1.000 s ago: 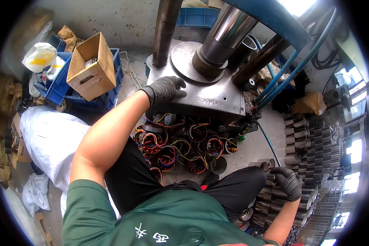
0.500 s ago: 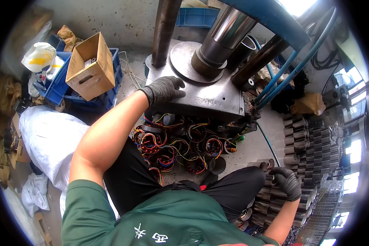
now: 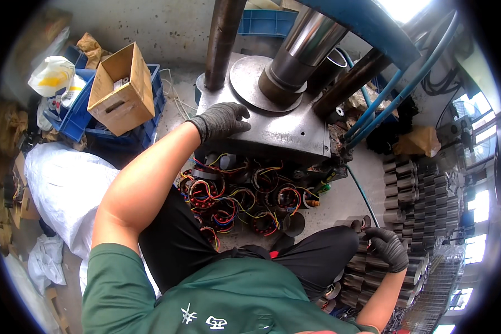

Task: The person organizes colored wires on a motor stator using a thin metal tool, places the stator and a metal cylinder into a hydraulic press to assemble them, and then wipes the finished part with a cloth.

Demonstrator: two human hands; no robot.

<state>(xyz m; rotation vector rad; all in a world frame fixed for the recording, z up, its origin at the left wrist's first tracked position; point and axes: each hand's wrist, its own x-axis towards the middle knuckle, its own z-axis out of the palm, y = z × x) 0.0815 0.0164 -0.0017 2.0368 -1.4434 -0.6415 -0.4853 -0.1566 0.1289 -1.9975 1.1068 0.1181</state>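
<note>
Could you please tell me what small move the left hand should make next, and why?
I would probably draw the left hand back toward the body, away from the round plate: its gloved, curled fingers seem to hold nothing and sit close to that plate's near side, while the steel ram stands above it, so that area could pinch.

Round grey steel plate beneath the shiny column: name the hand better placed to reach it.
Left, probably: the dark-gloved left hand is at the flat steel press bed, close to the round grey steel plate; the dark-gloved right hand is farther off, near the dark grey metal cylinders.
</note>
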